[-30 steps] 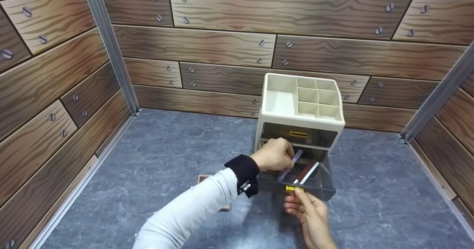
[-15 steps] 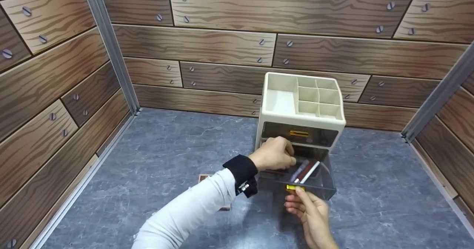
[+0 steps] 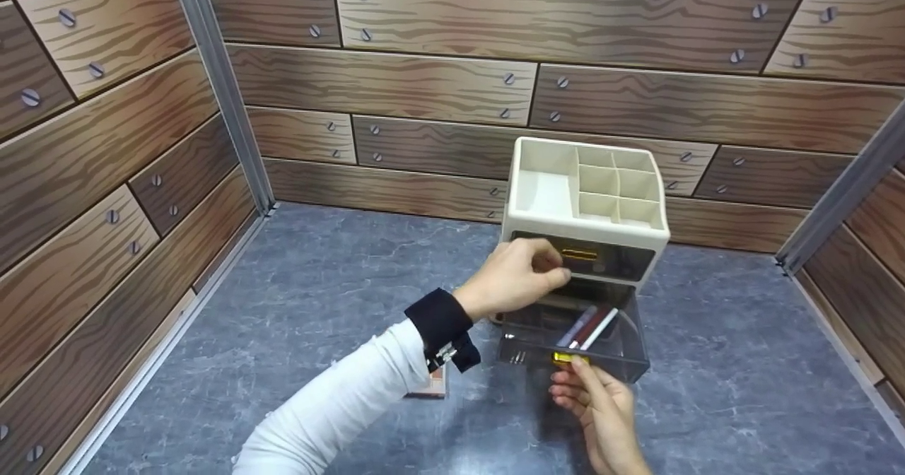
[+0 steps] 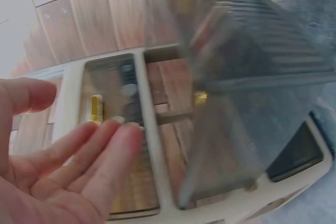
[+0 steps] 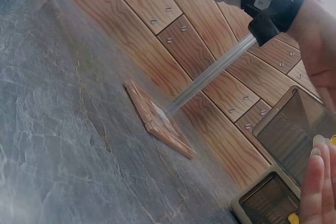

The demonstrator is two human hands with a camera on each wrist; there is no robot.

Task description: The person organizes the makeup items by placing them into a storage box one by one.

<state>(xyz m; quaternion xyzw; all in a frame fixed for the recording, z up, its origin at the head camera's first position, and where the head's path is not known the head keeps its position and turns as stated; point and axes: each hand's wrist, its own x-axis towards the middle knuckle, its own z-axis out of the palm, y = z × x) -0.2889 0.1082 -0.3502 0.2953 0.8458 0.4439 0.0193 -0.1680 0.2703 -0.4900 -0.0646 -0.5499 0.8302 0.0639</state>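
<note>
My left hand (image 3: 510,280) is raised over the left side of a pulled-out smoky clear drawer (image 3: 625,366), its fingers loosely bent with nothing between them. In the left wrist view the thumb and fingers of that hand (image 4: 79,177) are apart. Thumb and fingers of my right hand (image 3: 602,408) pinch the drawer's yellow handle (image 3: 563,358). Inside the drawer, side by side, lie a translucent purplish stick (image 3: 576,326), a dark red stick (image 3: 591,325) and a white stick (image 3: 603,325). Above the drawer rises a cream desktop organizer (image 3: 587,226).
On the grey marbled tabletop (image 3: 339,277), partly behind the left sleeve, lies a flat brown palette-like case (image 3: 433,384), fully seen in the right wrist view (image 5: 157,120). A closed dark drawer (image 3: 615,259) sits above the pulled-out one. Wood-patterned walls (image 3: 424,79) enclose the back and sides.
My left hand has let go of the translucent stick beside the other two, then risen up out of the drawer. The right hand keeps its pinch on the handle.
</note>
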